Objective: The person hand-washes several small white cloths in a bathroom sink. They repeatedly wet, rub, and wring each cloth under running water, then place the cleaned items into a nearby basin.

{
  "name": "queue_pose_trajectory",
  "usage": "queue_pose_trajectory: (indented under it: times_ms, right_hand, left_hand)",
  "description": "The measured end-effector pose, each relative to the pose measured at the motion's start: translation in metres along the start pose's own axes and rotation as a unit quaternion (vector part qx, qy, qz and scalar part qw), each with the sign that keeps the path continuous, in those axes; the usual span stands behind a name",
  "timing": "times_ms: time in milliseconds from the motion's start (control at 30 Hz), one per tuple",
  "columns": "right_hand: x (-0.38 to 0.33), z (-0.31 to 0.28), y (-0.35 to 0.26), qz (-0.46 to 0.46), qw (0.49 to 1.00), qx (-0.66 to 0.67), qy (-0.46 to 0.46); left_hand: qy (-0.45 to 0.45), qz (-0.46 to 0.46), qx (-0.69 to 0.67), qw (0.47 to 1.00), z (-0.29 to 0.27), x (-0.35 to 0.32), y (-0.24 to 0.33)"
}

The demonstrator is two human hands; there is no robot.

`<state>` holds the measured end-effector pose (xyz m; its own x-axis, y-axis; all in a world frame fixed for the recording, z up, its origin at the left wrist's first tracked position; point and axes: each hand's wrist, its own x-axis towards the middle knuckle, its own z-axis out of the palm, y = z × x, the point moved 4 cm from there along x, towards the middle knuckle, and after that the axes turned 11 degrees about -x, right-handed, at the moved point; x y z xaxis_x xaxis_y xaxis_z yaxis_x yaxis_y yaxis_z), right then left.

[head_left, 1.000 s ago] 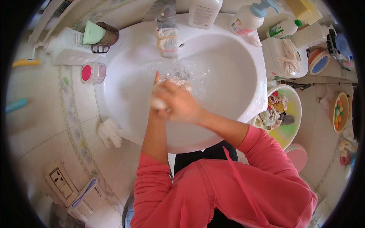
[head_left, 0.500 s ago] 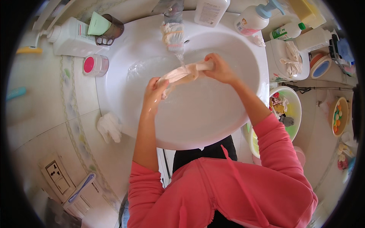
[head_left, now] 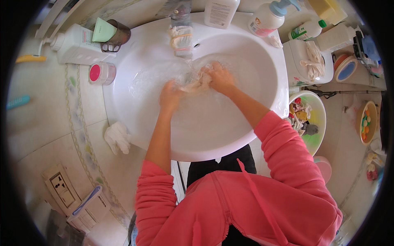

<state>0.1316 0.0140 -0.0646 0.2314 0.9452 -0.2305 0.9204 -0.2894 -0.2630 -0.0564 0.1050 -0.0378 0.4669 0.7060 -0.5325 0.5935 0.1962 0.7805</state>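
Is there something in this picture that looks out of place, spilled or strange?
One thing: a pale cloth is wrapped around the tap, which is unusual. Otherwise the left hand and right hand hold a small wet cloth in the white sink; no spill shows.

A wet, limp cloth (head_left: 196,80) lies in the glossy, smooth white ceramic basin (head_left: 135,61).

White washbasin (head_left: 262,135), centre frame, holds water and a pale cloth (head_left: 196,80). On its rim, upper left: pink-lidded jar (head_left: 101,73), brown mug (head_left: 117,36). Top: white bottle (head_left: 221,12), pump bottle (head_left: 267,18).
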Motion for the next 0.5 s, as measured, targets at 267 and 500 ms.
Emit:
queue_pose_trajectory:
  times_ms: [267, 500]
  right_hand:
    - [-0.062, -0.085, -0.139, -0.168, 0.939, 0.227, 0.194]
    - [-0.024, -0.057, -0.078, -0.022, 0.961, 0.188, 0.203]
  left_hand:
    - [-0.058, 0.136, -0.522, 0.84, 0.03, -0.033, 0.008]
    - [-0.067, -0.049, -0.498, 0.863, 0.044, -0.011, 0.017]
